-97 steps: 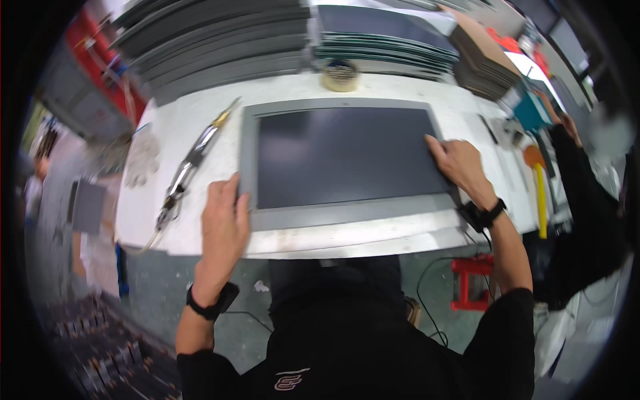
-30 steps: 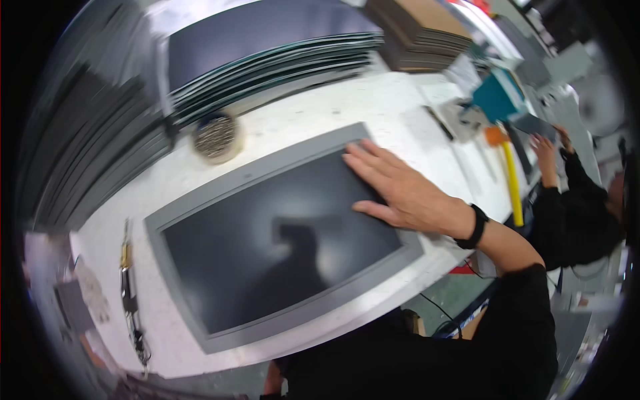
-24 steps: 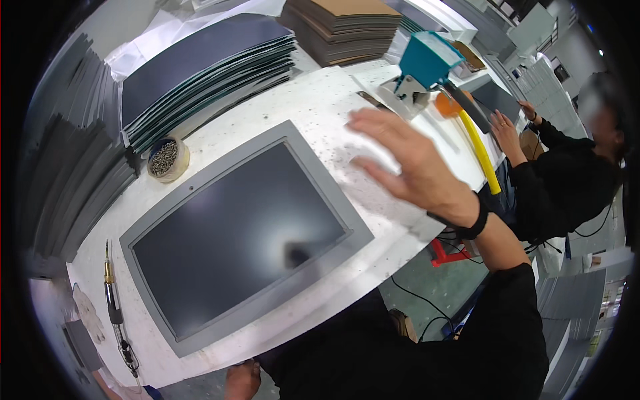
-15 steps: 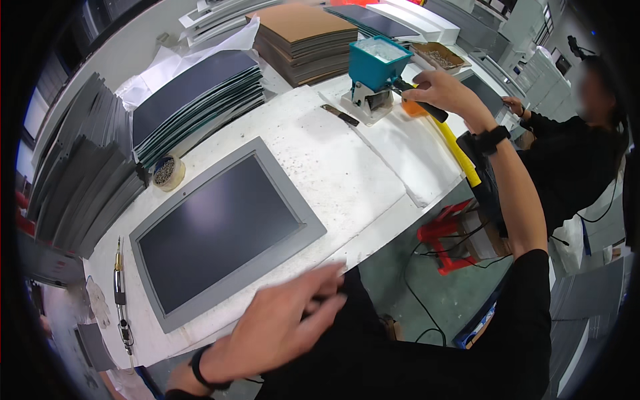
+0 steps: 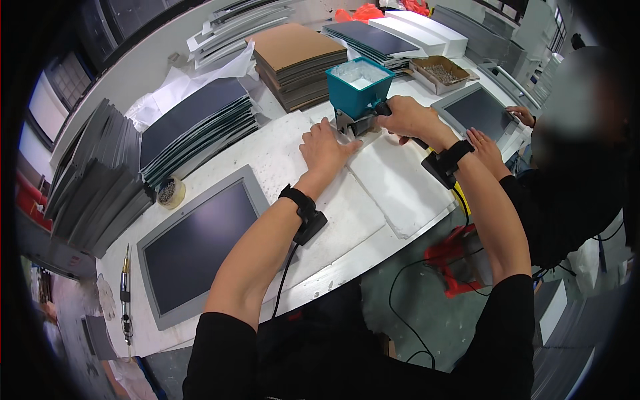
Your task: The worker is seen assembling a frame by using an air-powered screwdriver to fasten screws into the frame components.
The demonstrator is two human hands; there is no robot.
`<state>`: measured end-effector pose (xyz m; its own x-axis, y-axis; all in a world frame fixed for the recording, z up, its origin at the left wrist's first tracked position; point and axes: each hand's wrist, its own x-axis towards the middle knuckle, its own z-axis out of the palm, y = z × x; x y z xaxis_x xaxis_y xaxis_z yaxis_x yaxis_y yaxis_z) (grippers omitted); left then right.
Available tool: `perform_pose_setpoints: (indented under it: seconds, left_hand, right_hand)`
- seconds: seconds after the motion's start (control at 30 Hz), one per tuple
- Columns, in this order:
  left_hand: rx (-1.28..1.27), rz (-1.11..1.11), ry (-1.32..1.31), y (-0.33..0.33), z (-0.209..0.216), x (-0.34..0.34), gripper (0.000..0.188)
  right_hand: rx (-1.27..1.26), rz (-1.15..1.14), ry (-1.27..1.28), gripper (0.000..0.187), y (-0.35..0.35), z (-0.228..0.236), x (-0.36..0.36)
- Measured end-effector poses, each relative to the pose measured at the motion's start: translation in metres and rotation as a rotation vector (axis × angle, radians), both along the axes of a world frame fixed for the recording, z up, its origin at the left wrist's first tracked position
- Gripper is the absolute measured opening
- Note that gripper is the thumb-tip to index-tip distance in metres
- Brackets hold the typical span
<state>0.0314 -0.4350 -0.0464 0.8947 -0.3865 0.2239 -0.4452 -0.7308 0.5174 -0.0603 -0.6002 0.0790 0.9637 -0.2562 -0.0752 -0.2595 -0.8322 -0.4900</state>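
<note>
Black sleeves pushed up past elbows; bare hands: left hand point(image 5: 325, 148), right hand point(image 5: 408, 117); black wristband with boxy module and cable on each wrist

A grey-framed flat panel point(image 5: 200, 250) with a dark screen lay on the white bench point(image 5: 280, 160). Beside its left edge lay a slim screwdriver point(image 5: 125, 293), and near its upper corner stood a small round tin point(image 5: 170, 192). Behind them rose stacks of dark panels point(image 5: 193, 130) and grey sheets point(image 5: 93, 180), with a pile of brown cardboard point(image 5: 297, 57) further back. A brown tray of small parts point(image 5: 440, 72) stood near a second panel point(image 5: 477, 110), on which a co-worker's hand point(image 5: 487, 148) rested.
</note>
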Motion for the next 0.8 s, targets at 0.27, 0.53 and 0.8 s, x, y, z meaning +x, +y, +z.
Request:
perform_pose_setpoints:
  seconds: [0.27, 0.53, 0.8]
  left_hand:
    - [0.033, -0.046, -0.08, -0.007, 0.0, 0.002, 0.089]
    - [0.11, 0.034, -0.023, 0.016, 0.016, -0.002, 0.078]
    - [-0.148, -0.553, -0.205, 0.194, 0.061, -0.159, 0.053]
  right_hand:
    - [-0.069, 0.031, -0.077, 0.04, -0.015, -0.009, 0.004]
    - [-0.061, 0.014, -0.37, 0.035, -0.01, 0.082, -0.016]
    - [0.105, 0.371, -0.244, 0.033, 0.058, 0.072, -0.013]
